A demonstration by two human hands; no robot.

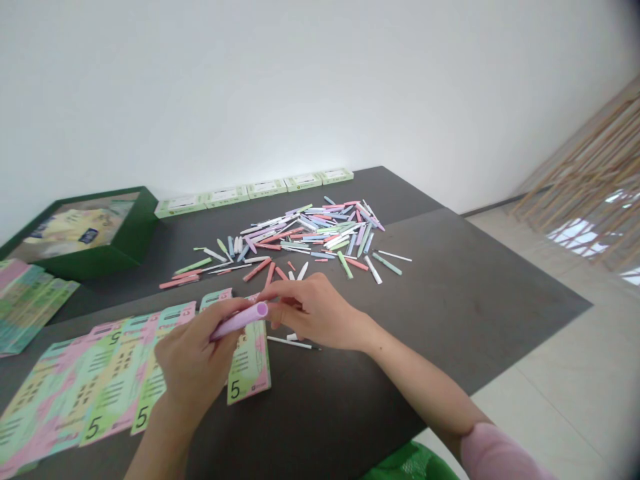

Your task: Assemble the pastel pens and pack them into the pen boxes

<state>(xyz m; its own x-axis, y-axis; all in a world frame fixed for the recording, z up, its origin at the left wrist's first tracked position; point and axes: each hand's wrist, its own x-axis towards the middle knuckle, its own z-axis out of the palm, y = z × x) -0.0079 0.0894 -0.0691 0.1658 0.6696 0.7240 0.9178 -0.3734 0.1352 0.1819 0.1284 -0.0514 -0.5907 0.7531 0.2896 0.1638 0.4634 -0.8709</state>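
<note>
My left hand (193,363) is closed round a hollow purple pen barrel (239,321), its open end pointing right. My right hand (313,310) hovers just to the right of that end, fingers pinched together on something small I cannot make out. Below both hands lies a row of pastel cards (100,387) printed with the number 5. A thin white refill (293,343) rests on the dark table (450,300) under my right wrist. Beyond my hands a loose heap of coloured pen parts (315,233) is spread out.
A green box (85,233) stands at the back left, with a stack of cards (25,300) beside it. Small light-green packs (255,188) line the table's far edge against the wall. The table's right edge drops to a tiled floor (575,373).
</note>
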